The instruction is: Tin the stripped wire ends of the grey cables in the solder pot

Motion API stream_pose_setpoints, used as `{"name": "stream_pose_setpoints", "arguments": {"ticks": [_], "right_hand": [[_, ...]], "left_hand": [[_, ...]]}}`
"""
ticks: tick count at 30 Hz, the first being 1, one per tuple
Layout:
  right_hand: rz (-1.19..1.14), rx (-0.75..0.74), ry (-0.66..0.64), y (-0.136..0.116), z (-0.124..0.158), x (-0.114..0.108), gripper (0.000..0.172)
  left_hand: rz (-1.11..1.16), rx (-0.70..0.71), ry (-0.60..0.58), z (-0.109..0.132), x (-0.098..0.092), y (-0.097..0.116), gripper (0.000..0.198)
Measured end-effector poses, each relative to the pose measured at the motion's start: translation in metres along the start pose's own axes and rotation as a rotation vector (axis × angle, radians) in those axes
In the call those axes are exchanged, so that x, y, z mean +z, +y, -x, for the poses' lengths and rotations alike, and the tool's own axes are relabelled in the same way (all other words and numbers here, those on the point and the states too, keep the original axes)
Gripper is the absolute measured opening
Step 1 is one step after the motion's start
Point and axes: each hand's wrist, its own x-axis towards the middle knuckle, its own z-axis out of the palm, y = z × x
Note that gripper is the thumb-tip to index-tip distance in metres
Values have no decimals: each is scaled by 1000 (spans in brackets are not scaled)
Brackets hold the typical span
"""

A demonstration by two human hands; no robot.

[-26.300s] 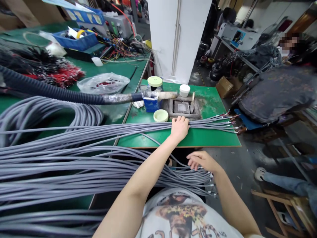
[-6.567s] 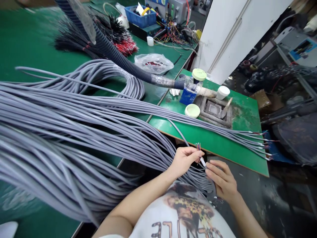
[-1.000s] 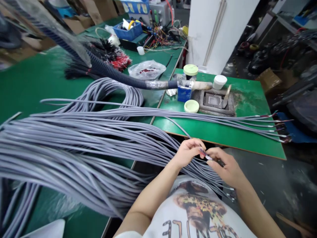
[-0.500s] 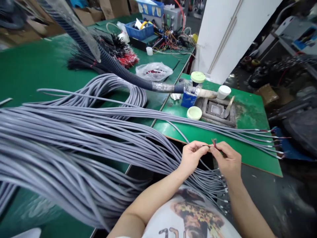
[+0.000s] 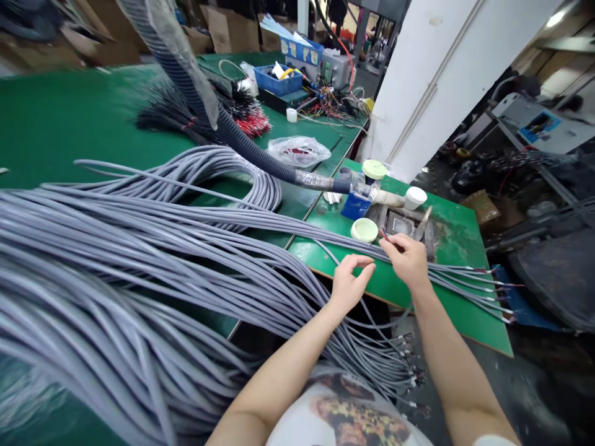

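Observation:
My right hand (image 5: 408, 257) pinches the end of a grey cable (image 5: 405, 314). Its thin coloured wires (image 5: 383, 233), red and dark ones among them, stick out past the fingertips toward the pale green lid (image 5: 364, 230). My left hand (image 5: 352, 280) hovers lower and to the left, thumb and forefinger tips brought together in a ring, and no wire shows in it. Under both hands run grey cables (image 5: 325, 235), whose stripped ends (image 5: 504, 297) fan out at the green board's right side. More cable ends (image 5: 411, 378) hang below, in front of my shirt.
Beyond my right hand sits a sooty square pot (image 5: 400, 225) with a scraper (image 5: 424, 223) in it. A ribbed hose (image 5: 251, 152) reaches over to a blue box (image 5: 356, 205). Large grey cable coils (image 5: 116, 272) cover the left table. A white pillar (image 5: 418, 87) rises behind.
My hands have come apart. The right one has carried the cable end forward and left, toward the pot and lid, while the left hand has let go of the wire. The view has shifted slightly.

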Motion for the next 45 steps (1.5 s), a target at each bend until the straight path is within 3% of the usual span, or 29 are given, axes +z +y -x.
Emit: {"name": "stream_pose_setpoints", "arguments": {"ticks": [3, 6, 9, 20, 25, 29, 32, 37, 45], "right_hand": [[209, -22, -70, 17, -29, 6, 26], [446, -2, -188, 33, -51, 17, 28], [553, 21, -252, 42, -63, 30, 25], [675, 72, -328, 56, -75, 50, 26], [650, 61, -296, 65, -82, 22, 29], [679, 216, -154, 102, -92, -20, 31], [727, 340, -111, 135, -94, -39, 30], [768, 462, -104, 166, -90, -38, 27], [788, 549, -138, 169, -94, -29, 26]], "left_hand": [[-378, 209, -25, 0, -9, -15, 12], [-558, 322, -125, 4, -12, -31, 15], [-627, 405, -197, 7, -12, -40, 18], [-687, 476, -210, 6, -12, -47, 20], [-712, 482, -202, 5, -12, -47, 18], [-762, 497, -166, 5, -10, -47, 15], [-793, 505, -154, 4, -9, -47, 14], [-802, 520, -145, 4, -8, -47, 13], [-816, 532, -140, 4, -8, -47, 13]]}}
